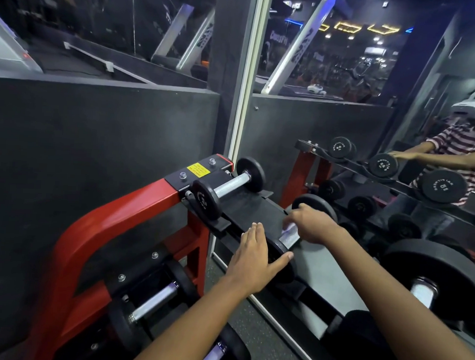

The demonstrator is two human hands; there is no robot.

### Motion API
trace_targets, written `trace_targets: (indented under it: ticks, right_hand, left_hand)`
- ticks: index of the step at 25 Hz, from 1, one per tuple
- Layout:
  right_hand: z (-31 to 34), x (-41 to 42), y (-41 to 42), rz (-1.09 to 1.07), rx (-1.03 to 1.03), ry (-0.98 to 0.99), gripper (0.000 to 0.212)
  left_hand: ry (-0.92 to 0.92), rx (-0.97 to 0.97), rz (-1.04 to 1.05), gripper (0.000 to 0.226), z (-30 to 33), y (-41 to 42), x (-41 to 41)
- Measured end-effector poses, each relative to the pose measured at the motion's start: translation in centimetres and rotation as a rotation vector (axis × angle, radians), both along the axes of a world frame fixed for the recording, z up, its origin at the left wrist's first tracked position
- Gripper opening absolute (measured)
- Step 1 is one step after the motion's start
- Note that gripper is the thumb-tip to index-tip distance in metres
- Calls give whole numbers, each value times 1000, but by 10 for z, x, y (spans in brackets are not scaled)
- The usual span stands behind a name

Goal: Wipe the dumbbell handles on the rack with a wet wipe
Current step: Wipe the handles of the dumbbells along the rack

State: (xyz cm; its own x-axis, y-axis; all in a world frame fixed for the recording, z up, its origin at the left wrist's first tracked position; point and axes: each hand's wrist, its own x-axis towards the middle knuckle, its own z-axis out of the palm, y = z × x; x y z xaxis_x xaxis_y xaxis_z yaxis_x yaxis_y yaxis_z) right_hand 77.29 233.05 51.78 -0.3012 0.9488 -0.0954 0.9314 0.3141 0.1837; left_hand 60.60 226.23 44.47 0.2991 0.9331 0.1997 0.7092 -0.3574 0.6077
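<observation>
A red and black dumbbell rack (136, 207) stands against a mirrored wall. On its top shelf lies a small dumbbell (230, 185) with a bare chrome handle. Beside it lies a second dumbbell (289, 237). My right hand (309, 225) grips a white wet wipe (288, 227) wrapped on this dumbbell's handle. My left hand (254, 259) lies flat with straight fingers on the near black weight plate of the same dumbbell. A larger dumbbell (432, 275) sits further right on the shelf.
Lower shelves hold more dumbbells (153, 302) with chrome handles. The mirror (371, 118) directly behind the rack reflects the rack and a person in a striped top. A dark wall panel (81, 144) fills the left. Speckled floor (261, 338) shows below.
</observation>
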Motion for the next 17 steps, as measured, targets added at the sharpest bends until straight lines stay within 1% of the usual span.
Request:
trace_targets:
  ticks: [2, 4, 6, 8, 9, 10, 13, 14, 15, 16, 17]
  right_hand:
    - [4, 8, 3, -72, 75, -63, 36]
    - [1, 14, 5, -126, 116, -84, 33]
    - [-4, 14, 6, -145, 88, -51, 33]
    - [-10, 7, 2, -110, 20, 20, 39]
    - [-10, 1, -1, -60, -13, 51, 43]
    - [-9, -6, -6, -4, -46, 72, 45]
    - [-10, -22, -16, 94, -122, 150, 38]
    - [-12, -23, -19, 98, -130, 203, 39]
    - [-17, -19, -20, 67, -134, 298, 36]
    - [-20, -12, -22, 22, -122, 438, 34]
    - [-22, -4, -24, -48, -49, 550, 36]
  left_hand:
    - [26, 3, -3, 103, 2, -1, 0]
    - [54, 12, -5, 110, 3, -2, 0]
    - [71, 24, -6, 110, 3, -1, 0]
    - [72, 42, -4, 99, 3, -2, 0]
    - [69, 49, -1, 96, 3, -2, 0]
    - [67, 55, 2, 95, 3, -2, 0]
    - [71, 59, 3, 102, 2, -1, 0]
    - [75, 58, 2, 106, 2, -1, 0]
    - [81, 52, -1, 110, 2, -1, 0]
    - [87, 44, -5, 110, 2, -1, 0]
    - [88, 36, -8, 108, 3, -1, 0]
